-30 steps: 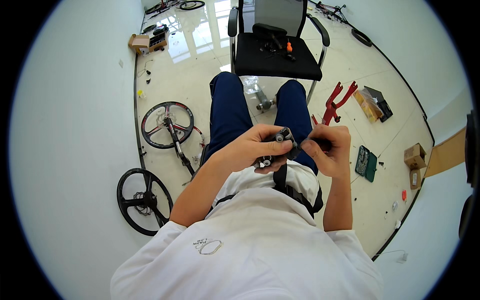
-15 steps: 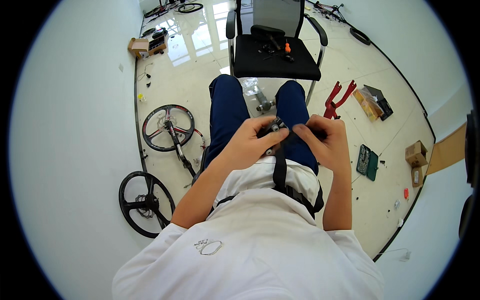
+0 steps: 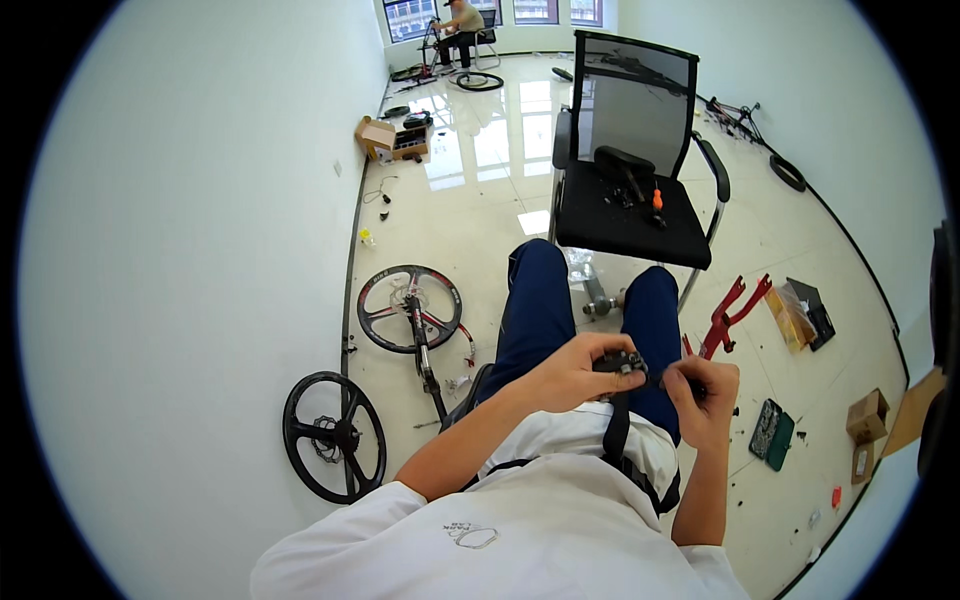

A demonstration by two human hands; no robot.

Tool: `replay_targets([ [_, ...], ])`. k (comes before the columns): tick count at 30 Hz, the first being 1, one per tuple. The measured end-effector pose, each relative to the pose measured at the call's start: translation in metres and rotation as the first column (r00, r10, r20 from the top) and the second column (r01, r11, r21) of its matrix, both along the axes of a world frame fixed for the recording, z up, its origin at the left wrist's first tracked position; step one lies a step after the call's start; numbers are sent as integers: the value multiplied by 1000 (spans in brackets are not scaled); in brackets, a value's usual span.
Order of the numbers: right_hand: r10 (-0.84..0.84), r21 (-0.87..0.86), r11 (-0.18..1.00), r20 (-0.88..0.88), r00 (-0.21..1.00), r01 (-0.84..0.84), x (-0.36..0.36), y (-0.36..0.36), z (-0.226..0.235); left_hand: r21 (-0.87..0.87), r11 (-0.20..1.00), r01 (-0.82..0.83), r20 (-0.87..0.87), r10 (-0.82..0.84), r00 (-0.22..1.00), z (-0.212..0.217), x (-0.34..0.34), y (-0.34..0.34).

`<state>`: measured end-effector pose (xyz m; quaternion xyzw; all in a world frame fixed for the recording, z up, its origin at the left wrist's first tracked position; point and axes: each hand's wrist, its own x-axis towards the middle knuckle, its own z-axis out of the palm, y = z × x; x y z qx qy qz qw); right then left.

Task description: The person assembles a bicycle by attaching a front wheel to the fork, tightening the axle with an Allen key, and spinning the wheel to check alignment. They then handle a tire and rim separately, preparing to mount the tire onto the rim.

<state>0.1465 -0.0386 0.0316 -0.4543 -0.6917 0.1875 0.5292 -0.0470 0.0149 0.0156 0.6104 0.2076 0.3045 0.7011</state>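
Note:
My left hand (image 3: 572,376) is closed around a small black part (image 3: 622,362) with silver bolt-like ends, held above my lap. Its exact kind does not show. Just to the right, my right hand (image 3: 708,392) has thumb and fingers pinched together close to that part. Whatever they may hold is too small and dark to make out. A gap shows between the two hands. Beneath them lie my blue trouser legs (image 3: 540,310) and a black strap (image 3: 617,425).
Ahead stands a black chair (image 3: 630,225) bearing a saddle (image 3: 622,160) and an orange-handled screwdriver (image 3: 657,200). Wheels (image 3: 333,437) lie left; a red fork (image 3: 722,325), a green case (image 3: 771,435) and cartons (image 3: 866,415) lie right. Another person (image 3: 463,30) sits far back.
The view has tilted up and swung left, bringing the far windows and another person into sight. My left hand still grips the black part; my right hand stays beside it.

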Motion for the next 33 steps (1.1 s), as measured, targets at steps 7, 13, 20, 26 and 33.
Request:
replay_targets([
  [7,213,-97,966,-216,953,-238,18,1,-6,-232,937,261,140,-233,962,-6,10,-9],
  [13,97,-97,987,-260,961,-126,15,6,0,-372,872,319,363,-179,914,-12,16,-13],
  [20,-112,37,992,-109,988,117,17,10,9,-323,924,203,480,-25,877,7,-3,-9],
  [26,-121,47,989,-285,951,141,15,-4,22,-57,958,-280,240,285,928,16,-5,-3],
  [33,19,220,975,-177,984,21,-8,-19,28,142,833,-535,148,517,843,5,-1,16],
])
